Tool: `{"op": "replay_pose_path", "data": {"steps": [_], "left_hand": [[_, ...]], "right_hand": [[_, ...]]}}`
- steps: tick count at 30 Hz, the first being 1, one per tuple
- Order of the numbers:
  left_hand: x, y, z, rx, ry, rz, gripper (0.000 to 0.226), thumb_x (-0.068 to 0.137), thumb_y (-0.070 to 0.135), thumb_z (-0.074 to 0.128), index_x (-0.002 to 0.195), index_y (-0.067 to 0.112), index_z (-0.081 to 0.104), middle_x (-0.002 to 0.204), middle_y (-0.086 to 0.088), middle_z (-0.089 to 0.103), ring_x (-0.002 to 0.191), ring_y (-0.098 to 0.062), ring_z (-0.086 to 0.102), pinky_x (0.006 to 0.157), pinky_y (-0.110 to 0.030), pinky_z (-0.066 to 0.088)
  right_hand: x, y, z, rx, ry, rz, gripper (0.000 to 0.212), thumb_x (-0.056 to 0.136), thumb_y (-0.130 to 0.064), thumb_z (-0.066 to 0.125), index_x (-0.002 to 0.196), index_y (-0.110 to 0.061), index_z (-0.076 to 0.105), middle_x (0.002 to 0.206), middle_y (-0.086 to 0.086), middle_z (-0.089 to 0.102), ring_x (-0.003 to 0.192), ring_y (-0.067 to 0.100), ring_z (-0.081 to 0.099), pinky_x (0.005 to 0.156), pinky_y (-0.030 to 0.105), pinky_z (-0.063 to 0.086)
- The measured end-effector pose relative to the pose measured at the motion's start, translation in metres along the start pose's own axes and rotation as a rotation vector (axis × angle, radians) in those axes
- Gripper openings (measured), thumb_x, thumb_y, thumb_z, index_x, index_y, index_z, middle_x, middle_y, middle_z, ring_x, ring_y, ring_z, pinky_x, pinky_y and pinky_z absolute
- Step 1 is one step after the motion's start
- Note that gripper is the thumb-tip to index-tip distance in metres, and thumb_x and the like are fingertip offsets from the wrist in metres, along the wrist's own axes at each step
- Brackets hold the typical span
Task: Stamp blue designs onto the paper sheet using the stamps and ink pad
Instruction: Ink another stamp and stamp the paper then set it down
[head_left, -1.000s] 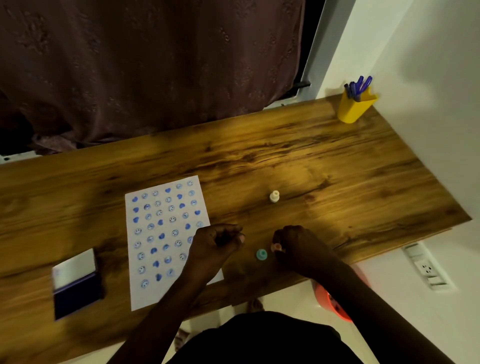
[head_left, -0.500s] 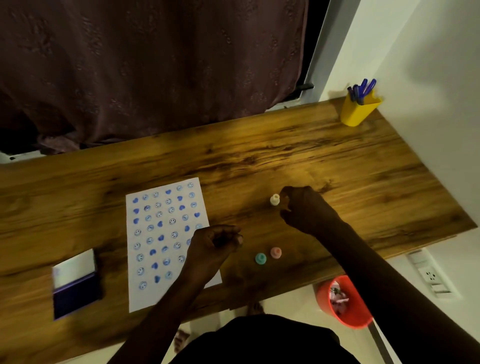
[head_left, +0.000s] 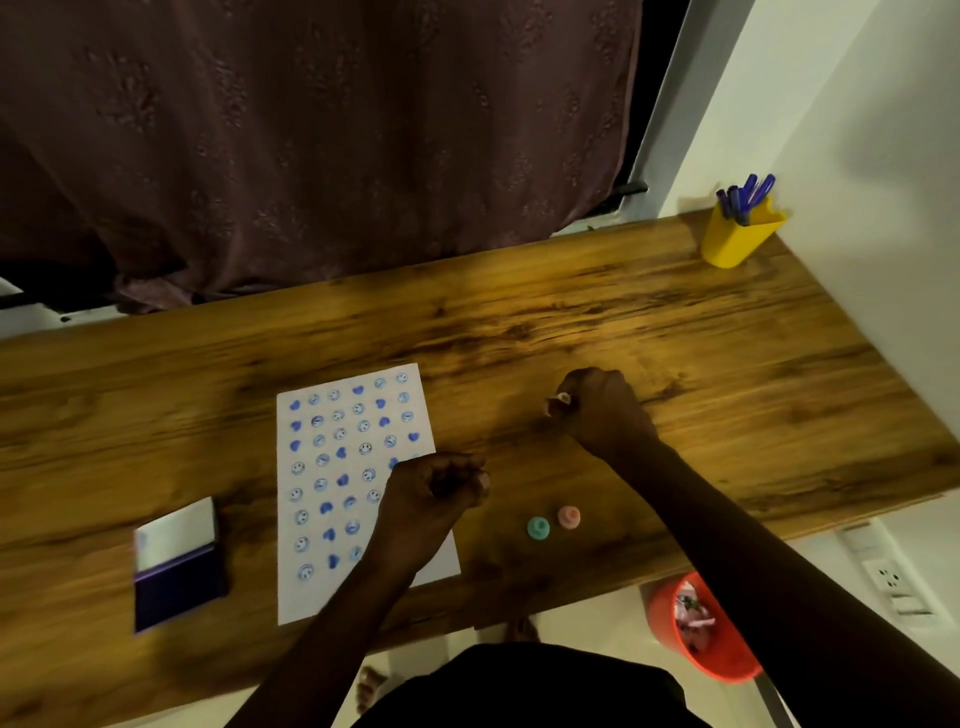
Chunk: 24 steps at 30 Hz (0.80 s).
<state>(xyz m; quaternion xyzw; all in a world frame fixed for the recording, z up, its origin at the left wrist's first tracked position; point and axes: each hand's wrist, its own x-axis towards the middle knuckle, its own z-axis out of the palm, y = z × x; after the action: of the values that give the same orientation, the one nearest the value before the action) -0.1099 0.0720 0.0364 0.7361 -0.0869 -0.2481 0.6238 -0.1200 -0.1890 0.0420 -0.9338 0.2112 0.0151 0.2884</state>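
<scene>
A white paper sheet (head_left: 332, 467) covered with blue hearts and smiley prints lies on the wooden desk (head_left: 519, 332). My left hand (head_left: 436, 493) rests as a loose fist on the sheet's right edge, with nothing visible in it. My right hand (head_left: 602, 410) is further back and to the right, fingers closed around a small white stamp (head_left: 562, 398). A teal stamp (head_left: 538, 528) and a pink stamp (head_left: 569, 516) stand side by side near the front edge. The open blue ink pad (head_left: 176, 571) sits left of the sheet.
A yellow cup with blue pens (head_left: 737, 234) stands at the desk's back right corner by the white wall. A dark curtain (head_left: 311, 145) hangs behind the desk. An orange bin (head_left: 696, 629) stands on the floor below the front edge, near a wall socket (head_left: 888, 577).
My right hand set the pink stamp down beside the teal one, moved back to the white stamp and closed on it. My left hand stayed put.
</scene>
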Motion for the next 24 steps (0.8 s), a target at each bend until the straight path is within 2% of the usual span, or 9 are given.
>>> {"op": "replay_pose_path", "data": {"steps": [2,4,6,8,11,15,17,20,24], "left_hand": [[-0.001,0.003,-0.004,-0.003,0.017,0.016,0.030,0.088,0.013,0.081,0.095,0.042,0.081,0.096,0.006,0.082,0.090,-0.014,0.080,0.087,-0.044,0.065],[-0.001,0.008,-0.008,-0.046,0.032,0.011,0.031,0.089,0.012,0.080,0.100,0.041,0.079,0.099,0.005,0.082,0.093,-0.015,0.080,0.087,-0.040,0.065],[-0.002,0.012,-0.013,-0.093,0.036,0.000,0.034,0.089,0.014,0.079,0.113,0.039,0.075,0.102,0.002,0.083,0.094,-0.017,0.080,0.086,-0.033,0.064],[-0.004,0.016,-0.019,-0.128,0.035,0.002,0.039,0.090,0.013,0.078,0.121,0.037,0.072,0.101,-0.001,0.083,0.094,-0.018,0.080,0.083,-0.025,0.063],[-0.011,0.018,-0.032,-0.142,0.060,0.034,0.038,0.092,0.007,0.075,0.118,0.034,0.073,0.096,-0.001,0.084,0.092,-0.017,0.080,0.080,-0.021,0.062],[-0.023,0.016,-0.051,-0.145,0.121,0.067,0.041,0.090,0.005,0.077,0.097,0.045,0.081,0.099,0.008,0.083,0.094,-0.015,0.080,0.079,-0.027,0.065],[-0.029,0.016,-0.062,-0.163,0.132,0.087,0.045,0.090,0.004,0.076,0.097,0.049,0.079,0.101,0.011,0.082,0.095,-0.015,0.079,0.076,-0.026,0.064],[-0.036,0.014,-0.078,-0.174,0.158,0.115,0.046,0.090,0.004,0.077,0.103,0.049,0.078,0.106,0.010,0.082,0.099,-0.017,0.079,0.080,-0.030,0.065],[-0.047,0.007,-0.101,-0.157,0.232,0.094,0.029,0.092,0.010,0.076,0.103,0.036,0.080,0.102,0.001,0.083,0.090,-0.020,0.081,0.073,-0.025,0.064]], "right_hand": [[-0.009,-0.016,-0.003,0.242,-0.041,0.055,0.023,0.087,-0.034,0.080,0.088,-0.011,0.079,0.081,0.006,0.078,0.077,0.018,0.073,0.068,0.031,0.057],[-0.022,-0.035,-0.003,0.555,-0.154,0.135,0.019,0.087,-0.028,0.080,0.084,-0.010,0.080,0.073,0.009,0.078,0.068,0.019,0.073,0.060,0.028,0.056],[-0.035,-0.052,0.001,0.765,-0.276,0.172,0.016,0.088,-0.025,0.079,0.089,-0.009,0.080,0.079,0.013,0.079,0.069,0.021,0.073,0.060,0.026,0.057],[-0.045,-0.066,0.007,0.853,-0.366,0.178,0.016,0.089,-0.026,0.078,0.094,-0.010,0.081,0.086,0.013,0.080,0.075,0.022,0.075,0.067,0.029,0.058],[-0.055,-0.083,0.018,0.892,-0.444,0.182,0.017,0.090,-0.027,0.077,0.095,-0.011,0.081,0.089,0.013,0.080,0.079,0.021,0.075,0.071,0.030,0.058],[-0.062,-0.104,0.029,0.899,-0.483,0.151,0.019,0.091,-0.022,0.076,0.100,-0.005,0.079,0.089,0.014,0.080,0.076,0.018,0.075,0.066,0.025,0.058],[-0.064,-0.113,0.034,0.902,-0.506,0.111,0.020,0.092,-0.020,0.076,0.103,-0.004,0.078,0.092,0.015,0.079,0.078,0.018,0.075,0.069,0.026,0.059],[-0.065,-0.125,0.041,0.922,-0.536,0.052,0.021,0.089,-0.014,0.077,0.109,-0.006,0.079,0.099,0.015,0.080,0.088,0.021,0.076,0.077,0.028,0.060],[-0.063,-0.145,0.051,0.809,-0.481,-0.123,0.031,0.085,-0.003,0.079,0.116,-0.007,0.077,0.110,0.006,0.080,0.101,0.018,0.076,0.083,0.029,0.062]]}}
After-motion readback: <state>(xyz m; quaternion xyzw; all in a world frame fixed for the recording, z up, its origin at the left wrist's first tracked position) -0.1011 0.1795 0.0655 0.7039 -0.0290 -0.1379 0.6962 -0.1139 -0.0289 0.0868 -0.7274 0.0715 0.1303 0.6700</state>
